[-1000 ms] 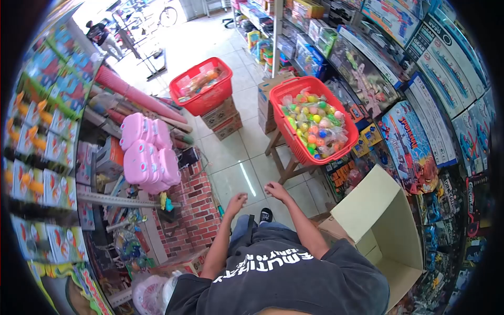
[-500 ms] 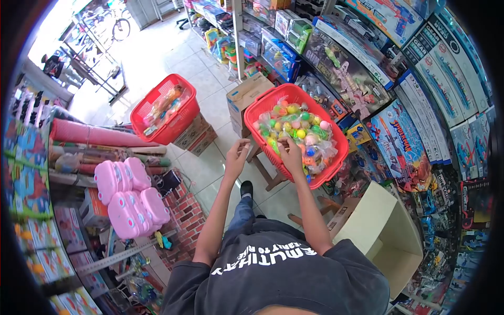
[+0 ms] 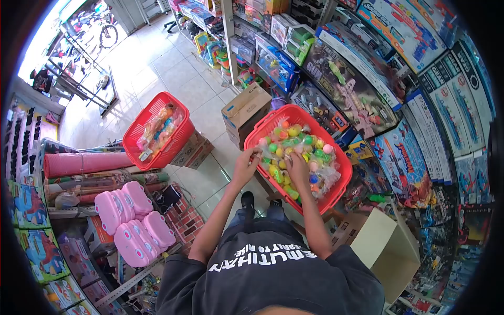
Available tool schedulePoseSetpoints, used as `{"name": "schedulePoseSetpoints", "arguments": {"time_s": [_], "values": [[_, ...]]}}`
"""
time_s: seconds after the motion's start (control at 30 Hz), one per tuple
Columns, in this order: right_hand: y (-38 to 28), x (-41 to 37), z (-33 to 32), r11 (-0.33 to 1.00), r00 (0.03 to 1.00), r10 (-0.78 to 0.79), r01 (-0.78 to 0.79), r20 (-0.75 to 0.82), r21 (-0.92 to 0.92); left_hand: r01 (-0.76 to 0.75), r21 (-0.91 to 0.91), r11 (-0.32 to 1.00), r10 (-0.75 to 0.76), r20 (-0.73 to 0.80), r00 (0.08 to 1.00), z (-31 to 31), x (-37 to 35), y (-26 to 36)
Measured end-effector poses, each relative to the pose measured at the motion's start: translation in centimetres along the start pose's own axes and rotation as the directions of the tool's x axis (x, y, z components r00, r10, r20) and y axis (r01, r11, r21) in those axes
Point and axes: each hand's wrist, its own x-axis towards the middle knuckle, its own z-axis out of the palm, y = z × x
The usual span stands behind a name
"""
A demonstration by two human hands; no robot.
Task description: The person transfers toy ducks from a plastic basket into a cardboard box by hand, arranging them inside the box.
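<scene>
Between packed toy-shop shelves, leaning over a red basket (image 3: 347,170) and reaching in with both bare hands. Left hand (image 3: 245,168) working at the near rim, fingers curling narrowly around seemingly clear wrapping. Right hand (image 3: 297,167) pressing down among the bagged coloured balls (image 3: 315,157), fingers bending into the heap; gripping a bag or merely resting on it, not telling from this angle.

Lying heaped in that basket, directly under both hands: clear bags of yellow, green, pink and blue balls, filling it nearly to the rim. Judging by the slippery-looking plastic, probably paying off here: pinching a single bag by its neck rather than its belly, steadying the rim with the other hand, and lifting straight up without tipping neighbours over the side.

Standing well apart across the tiled floor, a second red basket (image 3: 176,144) holding packaged toys (image 3: 157,130) and resting on cartons. Sitting just behind the near basket, a shut cardboard box (image 3: 245,107). Gaping at lower right, an open carton (image 3: 375,236), its inside mostly hidden.
</scene>
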Motion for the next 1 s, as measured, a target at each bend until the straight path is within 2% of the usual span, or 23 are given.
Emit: {"name": "schedulePoseSetpoints", "arguments": {"time_s": [0.1, 0.13, 0.17, 0.2, 0.23, 0.27, 0.3, 0.33, 0.4, 0.43, 0.5, 0.53, 0.6, 0.63, 0.67, 0.7, 0.73, 0.77, 0.8, 0.83, 0.87, 0.93, 1.0], "values": [[0.1, 1.2, -1.1, 0.991, 0.997, -0.081, 0.079, 0.015, 0.108, 0.040, 0.035, 0.999, -0.040, -0.010, 0.999, 0.0, 0.1, 0.7], [-1.0, 1.7, -2.6, 0.980, 0.996, -0.067, 0.054, 0.061, 0.192, 0.042, 0.038, 0.998, -0.041, -0.023, 0.999, 0.0, 0.1, 0.4], [-1.4, 2.2, -3.2, 0.979, 0.995, -0.081, 0.067, 0.066, 0.194, -0.049, 0.106, 0.993, 0.051, -0.014, 0.999, 0.2, 0.2, 0.1], [-1.7, 2.6, -3.7, 0.952, 0.987, -0.156, 0.141, 0.037, 0.272, -0.138, 0.172, 0.975, 0.140, -0.001, 0.990, 0.2, 0.3, 0.8], [-2.0, 3.0, -4.3, 0.913, 0.974, -0.228, 0.213, 0.004, 0.349, -0.133, 0.175, 0.975, 0.138, -0.017, 0.990, 0.4, 0.0, 1.6], [-2.4, 3.4, -4.8, 0.908, 0.970, -0.245, 0.226, 0.008, 0.353, -0.201, 0.285, 0.937, 0.205, 0.016, 0.979, 0.6, -0.2, 2.5], [-3.0, 3.8, -5.3, 0.855, 0.966, -0.251, 0.187, 0.069, 0.484, -0.266, 0.391, 0.881, 0.265, 0.057, 0.963, 0.7, -0.2, 3.8], [-3.6, 4.0, -5.7, 0.787, 0.956, -0.263, 0.134, 0.130, 0.602, -0.260, 0.400, 0.879, 0.266, 0.043, 0.963, 1.1, -0.3, 4.5], [-4.7, 4.4, -5.9, 0.727, 0.930, -0.311, 0.102, 0.193, 0.679, -0.205, 0.093, 0.974, 0.187, 0.173, 0.967, 1.7, -0.4, 5.4], [-5.3, 4.5, -6.1, 0.669, 0.903, -0.348, 0.050, 0.253, 0.742, -0.204, 0.100, 0.974, 0.187, 0.157, 0.970, 1.8, -0.7, 5.7], [-5.8, 4.5, -6.2, 0.700, 0.897, -0.326, 0.018, 0.297, 0.714, -0.098, -0.044, 0.994, 0.102, 0.090, 0.991, 2.0, -1.1, 6.2], [-5.7, 4.6, -6.0, 0.647, 0.876, -0.349, -0.032, 0.334, 0.762, -0.102, -0.038, 0.994, 0.105, 0.072, 0.992, 1.8, -1.3, 5.9], [-4.6, 4.8, -4.8, 0.560, 0.827, -0.380, -0.151, 0.414, 0.815, 0.013, -0.127, 0.992, 0.000, 0.103, 0.995, 1.3, -2.1, 4.4], [-4.8, 4.8, -4.9, 0.559, 0.817, -0.397, -0.148, 0.419, 0.816, 0.013, -0.123, 0.992, -0.002, 0.082, 0.997, 1.3, -2.8, 3.6], [-4.9, 4.7, -4.9, 0.474, 0.815, -0.287, -0.336, 0.504, 0.814, 0.157, -0.343, 0.926, -0.152, 0.040, 0.988, 1.4, -3.6, 2.9], [-4.8, 4.4, -5.0, 0.363, 0.783, -0.180, -0.509, 0.595, 0.780, 0.269, -0.552, 0.789, -0.301, 0.035, 0.953, 1.4, -4.3, 2.5], [-2.5, 4.5, -2.9, 0.565, 0.800, -0.180, -0.392, 0.572, 0.726, 0.264, -0.553, 0.790, -0.305, 0.020, 0.952, 1.3, -4.6, 2.7], [-1.4, 4.3, -1.9, 0.568, 0.794, -0.191, -0.390, 0.577, 0.725, 0.223, -0.621, 0.752, -0.311, -0.036, 0.950, 1.2, -4.9, 2.9], [-0.5, 3.9, -1.2, 0.829, 0.806, -0.275, -0.078, 0.525, 0.554, 0.175, -0.682, 0.710, -0.319, -0.090, 0.943, 1.1, -5.3, 3.1], [0.7, 3.5, -0.3, 0.924, 0.786, -0.371, 0.257, 0.494, 0.284, 0.169, -0.682, 0.712, -0.320, -0.101, 0.942, 1.0, -5.6, 3.3], [1.9, 2.9, 0.5, 0.912, 0.733, -0.360, 0.407, 0.577, 0.053, 0.165, -0.700, 0.695, -0.332, -0.109, 0.937, 0.7, -5.9, 3.4], [1.8, 2.3, 0.9, 0.917, 0.759, -0.362, 0.393, 0.542, 0.063, 0.153, -0.715, 0.682, -0.339, -0.124, 0.932, 0.2, -6.3, 3.5], [2.0, 2.1, 1.2, 0.923, 0.782, -0.360, 0.378, 0.509, 0.072, 0.176, -0.775, 0.607, -0.375, -0.085, 0.923, -0.1, -6.7, 3.5]]}}
